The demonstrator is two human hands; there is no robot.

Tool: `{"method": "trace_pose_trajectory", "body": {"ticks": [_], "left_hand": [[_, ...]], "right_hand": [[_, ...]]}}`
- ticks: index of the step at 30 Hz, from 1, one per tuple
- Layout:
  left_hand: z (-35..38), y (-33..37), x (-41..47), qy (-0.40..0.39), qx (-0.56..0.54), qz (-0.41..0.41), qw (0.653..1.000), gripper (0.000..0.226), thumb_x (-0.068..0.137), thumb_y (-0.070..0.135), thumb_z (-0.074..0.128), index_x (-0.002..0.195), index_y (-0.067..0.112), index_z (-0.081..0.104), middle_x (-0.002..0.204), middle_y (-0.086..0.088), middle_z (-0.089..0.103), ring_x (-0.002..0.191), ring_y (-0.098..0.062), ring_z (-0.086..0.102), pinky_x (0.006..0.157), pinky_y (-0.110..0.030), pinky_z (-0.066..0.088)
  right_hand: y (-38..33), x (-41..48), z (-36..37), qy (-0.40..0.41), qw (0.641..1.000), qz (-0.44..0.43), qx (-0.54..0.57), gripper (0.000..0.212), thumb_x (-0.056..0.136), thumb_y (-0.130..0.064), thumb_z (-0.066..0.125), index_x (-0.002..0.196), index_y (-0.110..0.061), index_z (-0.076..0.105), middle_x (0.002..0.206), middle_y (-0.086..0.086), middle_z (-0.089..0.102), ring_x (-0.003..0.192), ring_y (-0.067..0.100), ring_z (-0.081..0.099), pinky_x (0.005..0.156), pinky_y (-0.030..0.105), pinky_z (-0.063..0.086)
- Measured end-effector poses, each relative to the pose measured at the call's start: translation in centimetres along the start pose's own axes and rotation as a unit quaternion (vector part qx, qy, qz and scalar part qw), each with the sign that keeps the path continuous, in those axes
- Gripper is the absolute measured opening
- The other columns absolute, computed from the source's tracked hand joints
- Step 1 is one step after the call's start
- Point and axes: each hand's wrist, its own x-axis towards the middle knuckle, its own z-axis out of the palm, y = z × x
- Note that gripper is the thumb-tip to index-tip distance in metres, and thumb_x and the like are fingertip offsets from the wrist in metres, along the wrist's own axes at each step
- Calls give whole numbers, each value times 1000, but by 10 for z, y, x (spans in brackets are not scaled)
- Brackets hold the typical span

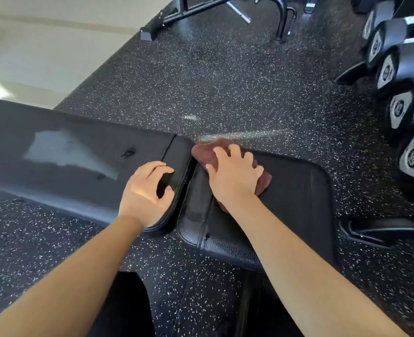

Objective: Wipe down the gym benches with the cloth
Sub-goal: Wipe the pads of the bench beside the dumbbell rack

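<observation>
Speckled black rubber floor (225,81) runs under one black bench made of two pads: a long back pad (67,154) and a shorter seat pad (298,203), with a narrow gap between them. Five dumbbells (403,110) line my right side. One reddish-brown cloth (202,154), crumpled, lies on the seat pad's far corner under my right hand (235,176), fingers spread and pressing down. My left hand (147,193) rests curled on the back pad's end, holding nothing.
</observation>
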Motion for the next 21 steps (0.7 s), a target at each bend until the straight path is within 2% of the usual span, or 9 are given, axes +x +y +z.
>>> {"method": "trace_pose_trajectory", "body": {"ticks": [5,8,11,15,21], "left_hand": [[0,-2,2,6,2,10,1000,39,75,24,51,110,15,63,122,-3,58,112,-23,50,95,-29,37],[0,-2,0,-11,3,17,1000,41,76,25,50,113,12,62,125,-7,56,116,-26,48,97,-33,36],[-6,-11,13,-69,4,47,997,41,79,30,51,118,18,58,128,-2,51,120,-24,42,96,-34,35],[-10,-34,50,-159,58,144,975,44,86,38,53,127,26,47,138,3,41,129,-19,33,101,-38,32],[-5,-51,61,-137,30,181,973,43,83,46,52,123,31,50,136,3,44,128,-22,35,101,-45,29]], "right_hand": [[-10,-57,11,30,999,-9,-21,38,90,-47,46,125,-33,42,130,2,40,115,32,36,83,51,33],[-16,-61,12,30,999,30,-23,38,91,-48,45,126,-34,41,133,1,37,116,32,36,84,50,33],[-28,-41,14,35,996,76,-23,38,92,-47,44,128,-33,41,134,2,36,117,32,35,87,51,33],[-49,-11,15,41,988,144,-32,37,94,-44,43,128,-31,42,133,3,38,117,33,36,88,53,33],[-77,-51,21,61,978,198,-35,39,93,-45,43,131,-34,41,137,0,37,119,34,34,87,52,33]]}}
